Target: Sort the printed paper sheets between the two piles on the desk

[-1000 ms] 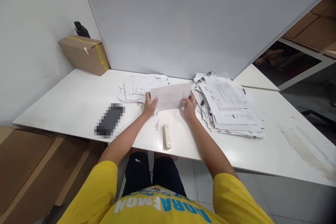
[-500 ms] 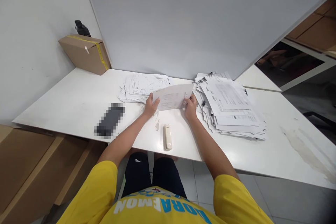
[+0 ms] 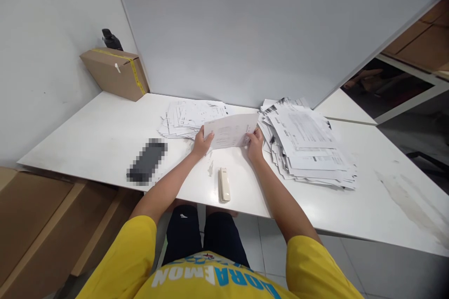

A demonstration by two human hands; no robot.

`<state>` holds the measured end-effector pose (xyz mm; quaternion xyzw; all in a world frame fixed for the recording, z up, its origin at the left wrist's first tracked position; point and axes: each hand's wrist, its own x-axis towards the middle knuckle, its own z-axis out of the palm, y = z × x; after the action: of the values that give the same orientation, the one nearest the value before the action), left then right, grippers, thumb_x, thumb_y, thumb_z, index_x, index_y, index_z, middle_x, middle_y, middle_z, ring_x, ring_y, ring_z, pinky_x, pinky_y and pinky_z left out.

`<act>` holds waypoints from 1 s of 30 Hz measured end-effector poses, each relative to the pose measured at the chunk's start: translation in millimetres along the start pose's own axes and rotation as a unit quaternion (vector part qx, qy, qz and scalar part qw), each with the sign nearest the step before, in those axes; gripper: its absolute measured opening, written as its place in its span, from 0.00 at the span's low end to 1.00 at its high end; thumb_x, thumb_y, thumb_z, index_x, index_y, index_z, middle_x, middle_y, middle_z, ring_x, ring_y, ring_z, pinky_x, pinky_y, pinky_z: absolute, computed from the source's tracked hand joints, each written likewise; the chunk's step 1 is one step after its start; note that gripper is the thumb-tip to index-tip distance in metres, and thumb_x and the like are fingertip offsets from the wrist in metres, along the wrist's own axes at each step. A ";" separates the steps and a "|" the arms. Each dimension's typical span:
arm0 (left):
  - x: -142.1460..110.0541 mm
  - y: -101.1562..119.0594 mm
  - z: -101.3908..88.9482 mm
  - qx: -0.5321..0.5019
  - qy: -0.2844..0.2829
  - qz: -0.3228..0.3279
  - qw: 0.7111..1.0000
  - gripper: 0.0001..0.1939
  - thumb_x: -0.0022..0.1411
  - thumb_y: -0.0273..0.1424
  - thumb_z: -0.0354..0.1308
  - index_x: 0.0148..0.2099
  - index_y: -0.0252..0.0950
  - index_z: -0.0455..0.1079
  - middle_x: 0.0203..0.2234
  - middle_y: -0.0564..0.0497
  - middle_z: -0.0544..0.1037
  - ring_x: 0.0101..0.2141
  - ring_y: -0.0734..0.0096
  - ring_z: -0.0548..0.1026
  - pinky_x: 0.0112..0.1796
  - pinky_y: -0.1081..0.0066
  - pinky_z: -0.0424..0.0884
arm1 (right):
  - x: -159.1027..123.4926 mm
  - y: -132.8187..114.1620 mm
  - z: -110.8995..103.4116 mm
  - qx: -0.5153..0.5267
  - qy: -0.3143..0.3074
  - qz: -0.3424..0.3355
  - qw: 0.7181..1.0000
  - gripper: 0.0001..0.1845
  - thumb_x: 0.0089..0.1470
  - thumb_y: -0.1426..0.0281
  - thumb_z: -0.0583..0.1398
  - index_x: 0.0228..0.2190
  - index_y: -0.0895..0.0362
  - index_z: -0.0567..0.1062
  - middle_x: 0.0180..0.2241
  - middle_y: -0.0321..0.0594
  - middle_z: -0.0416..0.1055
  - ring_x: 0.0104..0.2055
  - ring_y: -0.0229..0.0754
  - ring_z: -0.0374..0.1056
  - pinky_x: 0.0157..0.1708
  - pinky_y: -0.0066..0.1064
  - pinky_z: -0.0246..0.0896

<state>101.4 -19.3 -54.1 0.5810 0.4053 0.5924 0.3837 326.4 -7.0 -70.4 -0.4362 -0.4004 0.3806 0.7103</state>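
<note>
A printed white sheet (image 3: pixel 230 131) stands tilted above the white table (image 3: pixel 105 135), held at both lower corners. My left hand (image 3: pixel 202 144) pinches its left edge and my right hand (image 3: pixel 255 145) pinches its right edge. Behind the sheet to the left lies a low spread of printed papers (image 3: pixel 187 116). A thick, untidy pile of papers (image 3: pixel 308 149) lies right of my right hand. A small cream stapler (image 3: pixel 224 184) rests on the table just below the sheet, between my forearms.
A dark phone (image 3: pixel 146 161) lies left of my left arm. A taped cardboard box (image 3: pixel 114 74) leans in the back left corner with a black object (image 3: pixel 111 39) on it. A grey board stands behind the table. Brown boxes (image 3: pixel 38 224) sit on the floor at left.
The held sheet has shifted very slightly; both hands keep their grip in almost the same place.
</note>
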 end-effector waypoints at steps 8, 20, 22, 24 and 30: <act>0.9 -1.0 -0.2 0.003 0.001 0.003 1.000 0.24 0.61 0.48 0.62 0.52 0.37 0.71 0.47 0.42 0.82 0.50 0.52 0.79 0.52 0.54 0.74 | 0.5 1.0 0.3 0.003 -0.002 0.001 1.000 0.11 0.42 0.67 0.62 0.28 0.52 0.64 0.28 0.29 0.61 0.33 0.37 0.58 0.35 0.29 0.55; 1.7 -2.6 0.2 0.001 0.000 -0.007 1.000 0.23 0.61 0.47 0.62 0.52 0.38 0.71 0.48 0.42 0.82 0.51 0.51 0.79 0.53 0.53 0.74 | -0.3 -1.7 1.7 0.009 -0.010 0.014 1.000 0.11 0.42 0.67 0.62 0.29 0.52 0.65 0.28 0.29 0.62 0.35 0.37 0.61 0.37 0.30 0.58; 1.7 -3.0 0.1 0.003 0.002 -0.007 1.000 0.23 0.61 0.47 0.62 0.52 0.38 0.71 0.48 0.42 0.82 0.52 0.51 0.79 0.53 0.53 0.74 | -0.5 -1.7 1.6 0.006 -0.010 0.018 1.000 0.11 0.42 0.66 0.62 0.29 0.51 0.65 0.29 0.29 0.63 0.35 0.38 0.61 0.37 0.30 0.58; 1.6 -2.8 0.0 0.004 0.002 -0.008 1.000 0.23 0.61 0.47 0.62 0.52 0.38 0.72 0.48 0.42 0.82 0.52 0.52 0.79 0.53 0.53 0.74 | -0.6 -1.3 1.3 0.004 -0.011 0.021 1.000 0.11 0.42 0.66 0.62 0.30 0.51 0.65 0.29 0.29 0.63 0.35 0.38 0.61 0.37 0.30 0.58; 1.1 -1.0 0.1 0.003 -0.002 -0.010 1.000 0.22 0.62 0.46 0.62 0.52 0.38 0.72 0.48 0.43 0.82 0.51 0.52 0.79 0.52 0.54 0.75 | -0.4 -0.8 1.2 0.002 -0.010 0.016 1.000 0.11 0.42 0.66 0.62 0.30 0.51 0.65 0.29 0.29 0.63 0.35 0.38 0.61 0.36 0.30 0.58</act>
<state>101.5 -17.9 -54.6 0.5789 0.4121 0.5864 0.3888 325.4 -7.2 -69.4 -0.4373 -0.3995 0.3972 0.7009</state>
